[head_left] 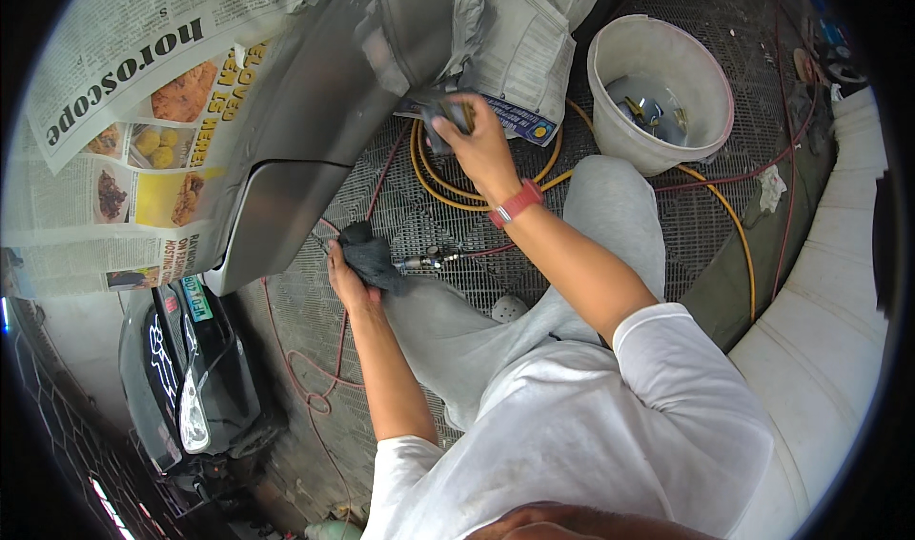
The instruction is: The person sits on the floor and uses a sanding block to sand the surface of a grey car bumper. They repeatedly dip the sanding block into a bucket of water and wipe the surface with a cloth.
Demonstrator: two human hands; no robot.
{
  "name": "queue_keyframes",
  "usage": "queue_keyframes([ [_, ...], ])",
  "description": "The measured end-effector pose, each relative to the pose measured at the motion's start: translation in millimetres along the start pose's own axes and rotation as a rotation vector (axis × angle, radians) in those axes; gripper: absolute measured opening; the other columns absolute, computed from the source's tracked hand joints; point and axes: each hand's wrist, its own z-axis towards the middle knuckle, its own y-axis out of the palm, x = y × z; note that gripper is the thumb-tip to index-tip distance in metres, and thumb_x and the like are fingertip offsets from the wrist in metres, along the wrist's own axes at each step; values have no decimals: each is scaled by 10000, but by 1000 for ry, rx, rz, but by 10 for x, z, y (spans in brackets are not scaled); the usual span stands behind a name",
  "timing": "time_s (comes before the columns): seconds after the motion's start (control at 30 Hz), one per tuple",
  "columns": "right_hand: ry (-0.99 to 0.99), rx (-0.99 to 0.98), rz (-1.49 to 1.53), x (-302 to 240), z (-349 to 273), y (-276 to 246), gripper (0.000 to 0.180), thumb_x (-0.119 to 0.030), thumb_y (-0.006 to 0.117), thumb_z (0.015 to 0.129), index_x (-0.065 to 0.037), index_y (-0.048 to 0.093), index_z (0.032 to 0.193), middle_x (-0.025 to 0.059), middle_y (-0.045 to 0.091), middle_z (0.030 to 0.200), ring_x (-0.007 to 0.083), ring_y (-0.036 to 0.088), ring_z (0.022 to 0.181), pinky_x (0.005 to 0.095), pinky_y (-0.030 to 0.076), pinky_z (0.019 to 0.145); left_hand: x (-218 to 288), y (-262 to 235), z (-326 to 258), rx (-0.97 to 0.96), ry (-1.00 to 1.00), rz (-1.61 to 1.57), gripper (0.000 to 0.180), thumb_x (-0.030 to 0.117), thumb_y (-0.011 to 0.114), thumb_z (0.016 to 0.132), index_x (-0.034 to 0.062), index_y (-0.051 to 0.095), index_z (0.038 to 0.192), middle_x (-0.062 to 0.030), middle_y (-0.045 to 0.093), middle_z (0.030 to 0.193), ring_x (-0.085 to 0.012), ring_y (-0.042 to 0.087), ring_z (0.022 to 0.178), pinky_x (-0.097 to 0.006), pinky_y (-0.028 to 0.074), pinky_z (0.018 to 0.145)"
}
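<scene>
My right hand (484, 152), with a red watch band at its wrist, is closed around a dark pad-like thing (440, 125) beside the grey car body panel (319, 125). Motion blurs that pad, so its exact kind is unclear. Lower and to the left, my left hand (351, 281) grips a dark grey cloth (374, 257) near the panel's lower edge. Newspaper (124, 111) covers the panel's left side, and more newspaper (519, 59) hangs beyond my right hand.
A white bucket (615, 111) at the far right holds liquid and small yellow-and-dark pieces. A coiled yellow hose (424, 173), thin red hoses (315, 392) and a metal air fitting (429, 260) lie on the grid mat (381, 197). A black vehicle (229, 387) stands lower left.
</scene>
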Motion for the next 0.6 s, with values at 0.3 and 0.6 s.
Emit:
queue_keyframes([
  [0.3,-856,449,-199,-432,670,837,202,-8,802,854,-15,779,1054,125,721,987,289,715,825,368,560,745,-324,102,210,-75,290,941,292,278,801,985,1,768,1072,-90,743,1057,-181,651,1000,-323,502,948],
  [0.6,-901,539,-291,76,655,1069,242,71,753,859,-24,777,1081,141,680,993,296,693,835,374,551,726,-381,-44,310,-149,331,993,292,246,798,975,-25,749,1074,-138,751,1013,-237,675,993,-358,510,945],
])
